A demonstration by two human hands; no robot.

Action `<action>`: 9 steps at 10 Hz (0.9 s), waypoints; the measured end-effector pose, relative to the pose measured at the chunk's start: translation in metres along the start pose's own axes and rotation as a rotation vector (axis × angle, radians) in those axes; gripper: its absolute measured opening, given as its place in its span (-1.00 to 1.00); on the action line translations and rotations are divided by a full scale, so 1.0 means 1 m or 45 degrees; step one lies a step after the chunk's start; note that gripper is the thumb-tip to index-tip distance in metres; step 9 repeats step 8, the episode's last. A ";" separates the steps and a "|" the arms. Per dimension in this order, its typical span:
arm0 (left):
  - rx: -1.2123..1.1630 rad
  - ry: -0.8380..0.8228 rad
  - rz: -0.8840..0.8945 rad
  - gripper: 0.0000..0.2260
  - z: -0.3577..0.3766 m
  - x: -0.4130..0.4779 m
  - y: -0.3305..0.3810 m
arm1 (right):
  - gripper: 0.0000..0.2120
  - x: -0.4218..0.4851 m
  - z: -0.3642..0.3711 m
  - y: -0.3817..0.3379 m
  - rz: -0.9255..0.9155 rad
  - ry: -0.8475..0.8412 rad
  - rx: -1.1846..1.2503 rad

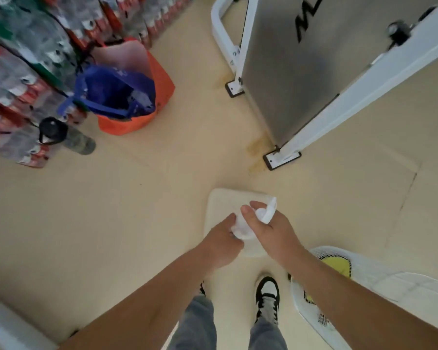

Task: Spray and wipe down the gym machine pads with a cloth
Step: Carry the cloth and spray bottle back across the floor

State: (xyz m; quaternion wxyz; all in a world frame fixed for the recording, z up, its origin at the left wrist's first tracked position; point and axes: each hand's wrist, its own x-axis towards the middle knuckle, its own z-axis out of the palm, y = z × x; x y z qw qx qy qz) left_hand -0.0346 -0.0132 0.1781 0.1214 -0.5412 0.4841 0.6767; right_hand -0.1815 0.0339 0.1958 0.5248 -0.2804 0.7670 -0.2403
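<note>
**A:** Pale beige vinyl floor (137, 223) all round, and the grey-panelled gym machine on its white tubular frame (288, 72) stands at the upper right. Where's the pad?

**B:** The square cream cushioned pad (223, 203) lies directly under both hands, just ahead of the black-and-white shoes (267, 296). The right hand (273, 233) is curled round the head of a translucent white plastic spray bottle (245, 227), thumb on top. The left hand (220, 241) curls its fingers round the lower body.

**A:** Any cloth?

**B:** Something white bunches under the left fingers. It could be cloth or the bottle wall; I can't tell.

**A:** So what could go wrong?

**B:** The white trigger nozzle (269, 210) seems to aim up and away, not down at the pad. Squeezed like that, I'd judge the mist lands on the floor, and wet vinyl beside the feet is a slip.

**A:** And the two-handed grip?

**B:** If the left hand lets go to take a cloth while the right holds only the head, the bottle could swing or drop. Overspray might also drift onto the white mesh bag with the yellow patch (364, 274) just beside the right forearm.
</note>
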 end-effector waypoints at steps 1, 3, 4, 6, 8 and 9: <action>-0.062 0.054 -0.025 -0.44 -0.003 0.045 -0.013 | -0.44 0.047 0.011 0.032 -0.001 -0.024 -0.037; -0.140 0.050 -0.065 -0.32 0.006 0.132 -0.053 | -0.35 0.113 0.028 0.095 -0.024 -0.080 -0.148; -0.104 0.014 -0.080 -0.36 0.016 0.160 -0.069 | -0.36 0.132 0.026 0.116 -0.048 -0.138 -0.228; -0.155 0.091 -0.107 -0.39 0.020 0.162 -0.067 | -0.16 0.147 0.016 0.122 -0.001 -0.231 -0.378; -0.219 0.281 -0.170 -0.52 0.007 0.128 -0.057 | -0.05 0.132 0.001 0.114 0.054 -0.234 -0.569; -0.219 0.281 -0.170 -0.52 0.007 0.128 -0.057 | -0.05 0.132 0.001 0.114 0.054 -0.234 -0.569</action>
